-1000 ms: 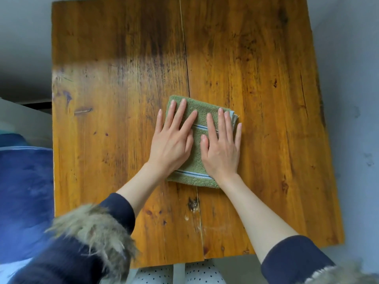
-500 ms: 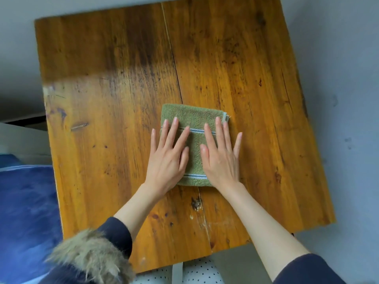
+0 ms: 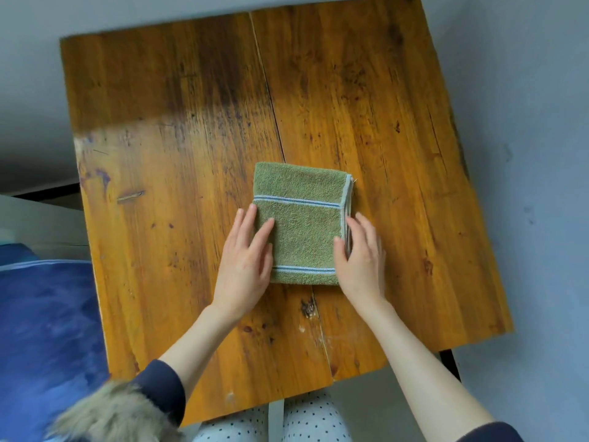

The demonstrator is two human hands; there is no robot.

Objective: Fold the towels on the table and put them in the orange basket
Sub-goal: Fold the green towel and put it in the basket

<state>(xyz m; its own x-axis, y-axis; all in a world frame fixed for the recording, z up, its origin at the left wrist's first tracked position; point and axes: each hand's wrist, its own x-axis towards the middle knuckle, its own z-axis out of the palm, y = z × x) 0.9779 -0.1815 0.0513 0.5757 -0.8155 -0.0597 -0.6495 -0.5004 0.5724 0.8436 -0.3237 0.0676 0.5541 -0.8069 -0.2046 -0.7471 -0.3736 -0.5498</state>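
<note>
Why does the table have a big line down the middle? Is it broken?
It does look cracked. A dark split runs through the wooden table from the far edge, under the folded green towel, to the near edge, with a dark chipped patch just below the towel. The towel itself looks neat, with the left hand and right hand at its sides.

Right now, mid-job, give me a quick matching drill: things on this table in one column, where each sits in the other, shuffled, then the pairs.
Things:
1. green towel
2. left hand
3. right hand
4. table

Places or states:
A. at the towel's layered right edge
B. bare wood with a crack down the middle
C. folded flat, blue stripes across it
D. fingers straight on the towel's left edge

Pairs: 1-C, 2-D, 3-A, 4-B
</note>
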